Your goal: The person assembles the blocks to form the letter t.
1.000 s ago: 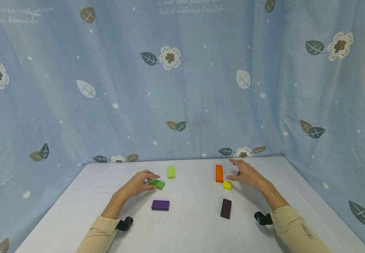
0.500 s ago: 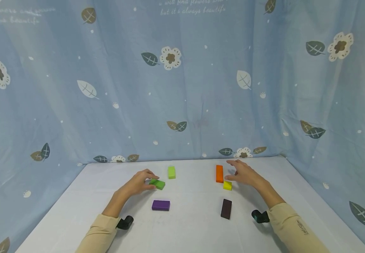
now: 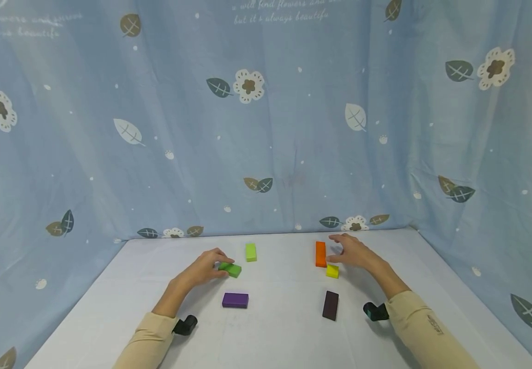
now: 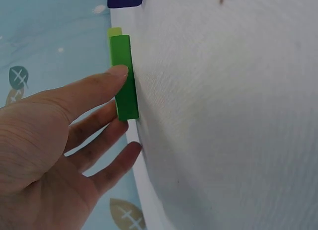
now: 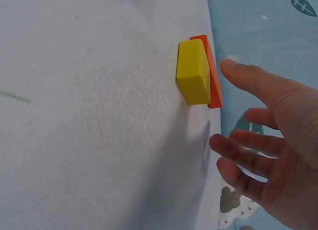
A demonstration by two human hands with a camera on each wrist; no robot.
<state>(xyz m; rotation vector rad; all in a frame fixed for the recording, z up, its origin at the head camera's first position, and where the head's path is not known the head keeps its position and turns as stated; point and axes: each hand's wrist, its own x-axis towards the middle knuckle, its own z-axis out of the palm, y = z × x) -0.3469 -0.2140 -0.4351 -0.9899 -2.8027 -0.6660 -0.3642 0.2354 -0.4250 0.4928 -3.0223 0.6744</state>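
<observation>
In the head view my left hand [image 3: 207, 267] is at the left end of a green block [image 3: 231, 269] lying on the table. The left wrist view shows the thumb on the side of the green block [image 4: 124, 86], with fingers behind it, in a pinch. On the right, my right hand [image 3: 357, 253] hovers beside an orange block [image 3: 321, 254] and a small yellow block [image 3: 332, 271]. Its thumb and fingers are spread, holding nothing. In the right wrist view the yellow block [image 5: 193, 71] stands in front of the orange block [image 5: 214, 83], apart from the fingers.
A light green block [image 3: 250, 252] lies beyond the green one. Nearer the front are a purple block [image 3: 235, 300] on the left and a dark brown block [image 3: 330, 305] on the right. A blue patterned curtain [image 3: 293, 128] hangs behind the white table [image 3: 284, 328].
My right hand has shifted slightly left toward the orange and yellow blocks. The left hand stays at the green block, and the blocks keep their places.
</observation>
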